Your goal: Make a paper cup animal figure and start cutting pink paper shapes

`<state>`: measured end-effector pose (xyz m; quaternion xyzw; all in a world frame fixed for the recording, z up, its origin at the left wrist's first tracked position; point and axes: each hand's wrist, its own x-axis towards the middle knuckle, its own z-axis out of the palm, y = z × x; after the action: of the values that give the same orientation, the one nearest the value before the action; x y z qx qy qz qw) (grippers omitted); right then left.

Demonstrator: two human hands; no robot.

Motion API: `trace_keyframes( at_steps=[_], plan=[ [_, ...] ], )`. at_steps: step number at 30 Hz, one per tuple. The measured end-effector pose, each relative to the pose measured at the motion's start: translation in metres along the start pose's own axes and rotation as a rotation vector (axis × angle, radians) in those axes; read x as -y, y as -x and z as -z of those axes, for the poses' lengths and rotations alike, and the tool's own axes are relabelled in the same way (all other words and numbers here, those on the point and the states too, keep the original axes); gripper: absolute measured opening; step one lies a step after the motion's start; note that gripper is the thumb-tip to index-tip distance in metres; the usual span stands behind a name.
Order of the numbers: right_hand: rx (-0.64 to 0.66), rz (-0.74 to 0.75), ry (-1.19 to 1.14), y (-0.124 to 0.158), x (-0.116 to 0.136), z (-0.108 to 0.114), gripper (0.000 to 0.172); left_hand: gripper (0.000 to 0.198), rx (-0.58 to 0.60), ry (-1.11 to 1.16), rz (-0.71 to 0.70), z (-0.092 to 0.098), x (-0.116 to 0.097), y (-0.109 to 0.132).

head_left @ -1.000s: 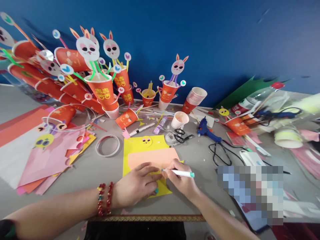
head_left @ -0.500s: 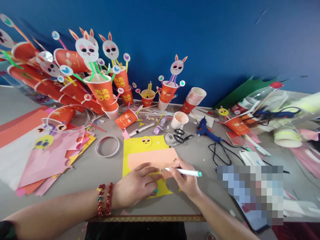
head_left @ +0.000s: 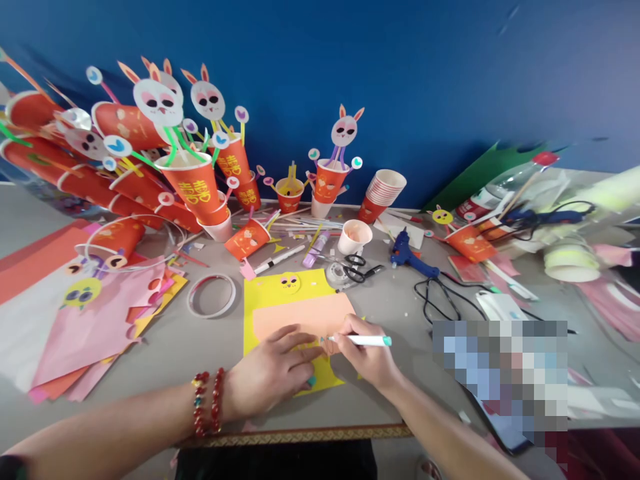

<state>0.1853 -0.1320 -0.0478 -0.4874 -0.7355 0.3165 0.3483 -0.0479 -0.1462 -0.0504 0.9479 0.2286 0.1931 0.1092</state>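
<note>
My left hand (head_left: 275,370) lies with its fingers spread over a peach sheet of paper (head_left: 300,311), pressing it onto a yellow sheet (head_left: 253,288). My right hand (head_left: 367,357) grips a white marker pen (head_left: 367,341) with a green end. The marker's tip meets the peach paper just right of my left fingertips, by some small drawn outlines. A round yellow face cutout (head_left: 289,284) rests on the upper part of the yellow sheet. Part of both sheets is hidden under my hands.
Behind stand red paper cups (head_left: 190,187) with rabbit faces. Scissors (head_left: 356,268), a tape roll (head_left: 212,297), a blue glue gun (head_left: 413,257) with its cord and a white cup (head_left: 355,237) surround the sheets. Coloured paper (head_left: 95,320) is piled left; a phone (head_left: 505,427) lies right.
The marker's green end has swung a little left and up while its tip stays at the drawn outlines. My left hand holds its place on the paper; the view has shifted slightly.
</note>
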Motion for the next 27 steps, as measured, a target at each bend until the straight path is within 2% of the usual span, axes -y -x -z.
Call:
trace_keyframes(
  at_steps=[27],
  plan=[
    [-0.020, -0.018, 0.049, -0.0003, -0.0016, -0.0010, 0.025, 0.012, 0.018, 0.012, 0.005, 0.0006, 0.0002, 0.0005]
  ],
)
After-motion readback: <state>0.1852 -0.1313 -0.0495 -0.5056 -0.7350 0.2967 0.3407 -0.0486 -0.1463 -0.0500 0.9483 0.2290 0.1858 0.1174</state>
